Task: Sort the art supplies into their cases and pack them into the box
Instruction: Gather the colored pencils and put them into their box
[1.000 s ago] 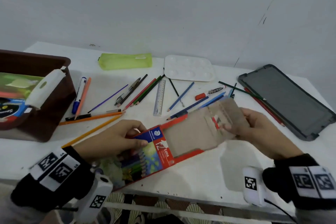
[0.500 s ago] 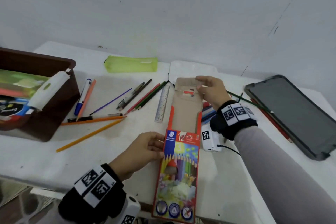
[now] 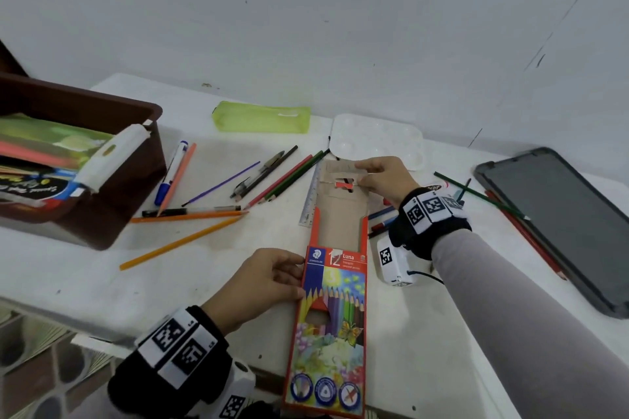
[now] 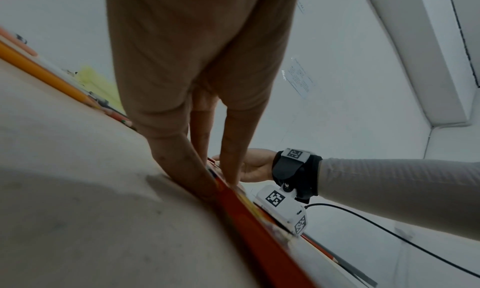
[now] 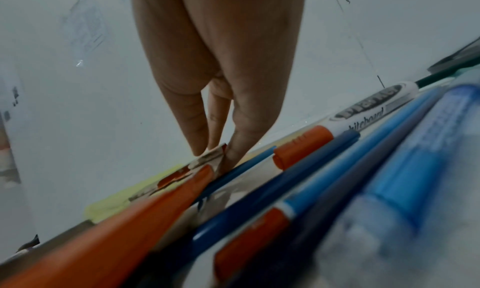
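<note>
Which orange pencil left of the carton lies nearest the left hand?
The slanted yellow-orange pencil, lying in front; the darker orange pencil lies behind it, and the salmon pencil farther back still.

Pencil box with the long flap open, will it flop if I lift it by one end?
Probably light: the pencil box looks like thin card. The long flap would likely sag at its fold. Flat-sided, it shouldn't roll.
</note>
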